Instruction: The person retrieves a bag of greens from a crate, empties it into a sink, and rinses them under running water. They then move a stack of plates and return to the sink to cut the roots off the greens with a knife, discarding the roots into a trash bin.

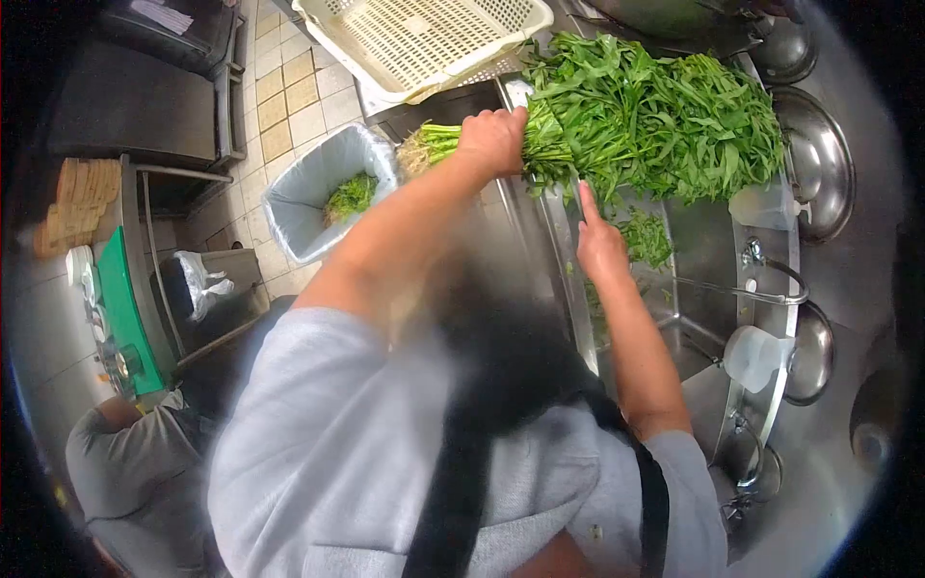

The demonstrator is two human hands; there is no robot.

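Observation:
My left hand [489,143] is closed around the stems of a large bunch of leafy greens [665,116], close to the pale root ends. The roots stick out to the left of my fist, and the leaves spread right over the sink edge. Below the bunch, my right hand [601,246] is closed with its index finger stretched forward. It grips what looks like a knife, seen nearly edge-on against the greens and mostly hidden. A lined bin [279,207] holding cut root ends [351,197] stands left of my left forearm.
A cream perforated basket [332,43] sits at the top. The steel sink [708,241] on the right holds loose leaves [646,238], beside a faucet [780,279]. At lower left, another person [145,472] is near a green cutting board [130,313].

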